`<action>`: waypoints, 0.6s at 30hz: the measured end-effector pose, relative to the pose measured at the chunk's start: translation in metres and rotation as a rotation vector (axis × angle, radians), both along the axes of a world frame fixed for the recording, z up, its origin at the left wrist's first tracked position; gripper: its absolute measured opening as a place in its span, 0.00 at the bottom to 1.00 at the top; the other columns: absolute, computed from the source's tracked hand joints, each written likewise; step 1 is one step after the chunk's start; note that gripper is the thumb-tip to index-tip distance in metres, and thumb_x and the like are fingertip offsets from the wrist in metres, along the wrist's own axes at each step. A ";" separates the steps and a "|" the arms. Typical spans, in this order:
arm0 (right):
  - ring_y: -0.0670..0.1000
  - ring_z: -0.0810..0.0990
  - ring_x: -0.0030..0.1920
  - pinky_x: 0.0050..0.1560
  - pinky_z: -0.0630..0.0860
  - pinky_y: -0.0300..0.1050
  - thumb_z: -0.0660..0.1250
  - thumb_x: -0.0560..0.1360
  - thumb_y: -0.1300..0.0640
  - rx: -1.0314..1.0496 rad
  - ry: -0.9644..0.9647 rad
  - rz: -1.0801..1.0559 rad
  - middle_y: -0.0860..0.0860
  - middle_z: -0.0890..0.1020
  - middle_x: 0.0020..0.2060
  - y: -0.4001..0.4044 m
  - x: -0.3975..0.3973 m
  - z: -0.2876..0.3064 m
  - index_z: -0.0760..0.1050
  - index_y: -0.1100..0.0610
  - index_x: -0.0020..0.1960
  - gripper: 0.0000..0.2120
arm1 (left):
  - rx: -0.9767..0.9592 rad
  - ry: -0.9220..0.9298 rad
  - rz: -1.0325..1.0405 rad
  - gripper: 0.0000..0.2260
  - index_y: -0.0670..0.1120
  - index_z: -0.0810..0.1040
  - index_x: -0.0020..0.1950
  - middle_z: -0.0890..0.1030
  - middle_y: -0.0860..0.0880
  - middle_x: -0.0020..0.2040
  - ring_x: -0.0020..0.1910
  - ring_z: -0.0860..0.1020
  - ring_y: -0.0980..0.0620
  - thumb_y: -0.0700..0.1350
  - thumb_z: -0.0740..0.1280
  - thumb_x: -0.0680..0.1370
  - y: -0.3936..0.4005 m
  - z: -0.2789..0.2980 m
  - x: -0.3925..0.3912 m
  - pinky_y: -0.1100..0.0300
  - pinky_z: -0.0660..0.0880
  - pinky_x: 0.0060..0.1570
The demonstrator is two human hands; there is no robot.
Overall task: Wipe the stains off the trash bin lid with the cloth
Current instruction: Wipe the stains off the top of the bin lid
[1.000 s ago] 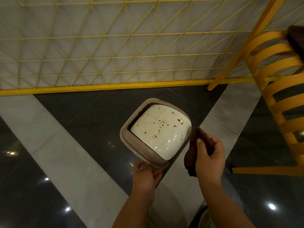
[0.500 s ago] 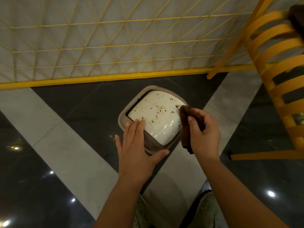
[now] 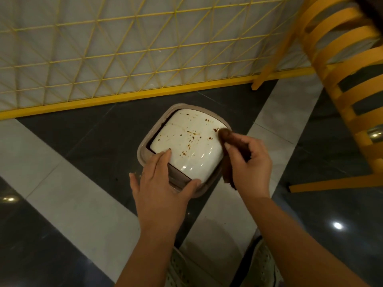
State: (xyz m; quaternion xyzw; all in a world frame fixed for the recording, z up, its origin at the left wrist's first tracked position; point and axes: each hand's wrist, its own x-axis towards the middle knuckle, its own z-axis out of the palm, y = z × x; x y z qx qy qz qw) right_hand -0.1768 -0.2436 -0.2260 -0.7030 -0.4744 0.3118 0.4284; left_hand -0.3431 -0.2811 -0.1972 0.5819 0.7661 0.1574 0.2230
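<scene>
A glossy floor of dark grey tiles (image 3: pixel 87 137) crossed by pale grey bands carries a squarish taupe plastic trash bin (image 3: pixel 145 156), a yellow slatted chair (image 3: pixel 352 79) and yellow mesh fence (image 3: pixel 124 48)

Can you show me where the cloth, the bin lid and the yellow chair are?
cloth (image 3: pixel 224 135): head view, its bunched brown tip.
bin lid (image 3: pixel 186 146): head view, its white spotted top.
yellow chair (image 3: pixel 350 65): head view, a slat of its back.

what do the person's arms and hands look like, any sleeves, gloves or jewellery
Both forearms are bare as far as the frame shows; no sleeves are visible. The left hand and right hand wear no gloves, and no rings, watch or bracelets show. Fingernails look short and unpainted.
</scene>
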 end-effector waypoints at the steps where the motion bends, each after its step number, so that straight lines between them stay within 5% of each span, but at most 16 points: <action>1: 0.37 0.74 0.52 0.52 0.73 0.33 0.68 0.75 0.55 -0.010 0.032 -0.031 0.38 0.74 0.49 0.002 -0.001 -0.001 0.75 0.44 0.54 0.10 | -0.004 0.001 0.002 0.40 0.57 0.60 0.74 0.64 0.55 0.74 0.74 0.59 0.54 0.63 0.72 0.66 0.000 0.000 -0.001 0.43 0.45 0.75; 8: 0.40 0.76 0.53 0.58 0.74 0.34 0.65 0.74 0.52 0.164 -0.197 0.367 0.44 0.79 0.52 -0.052 -0.015 -0.024 0.75 0.45 0.57 0.12 | -0.002 0.007 0.011 0.39 0.56 0.62 0.74 0.65 0.54 0.74 0.74 0.60 0.54 0.62 0.72 0.67 0.002 0.004 -0.003 0.41 0.46 0.75; 14: 0.41 0.76 0.51 0.56 0.78 0.41 0.68 0.75 0.54 0.009 -0.022 -0.015 0.42 0.76 0.49 0.003 -0.001 -0.004 0.77 0.45 0.54 0.09 | -0.012 0.007 0.014 0.39 0.56 0.61 0.74 0.64 0.54 0.74 0.75 0.60 0.53 0.62 0.72 0.67 0.002 0.002 0.001 0.42 0.44 0.75; 18: 0.40 0.76 0.53 0.57 0.76 0.39 0.66 0.74 0.53 0.093 -0.122 0.190 0.42 0.77 0.52 -0.032 -0.023 -0.006 0.77 0.47 0.55 0.10 | 0.001 -0.002 0.030 0.38 0.56 0.61 0.74 0.64 0.54 0.74 0.75 0.59 0.54 0.62 0.71 0.68 0.003 0.004 0.005 0.43 0.44 0.74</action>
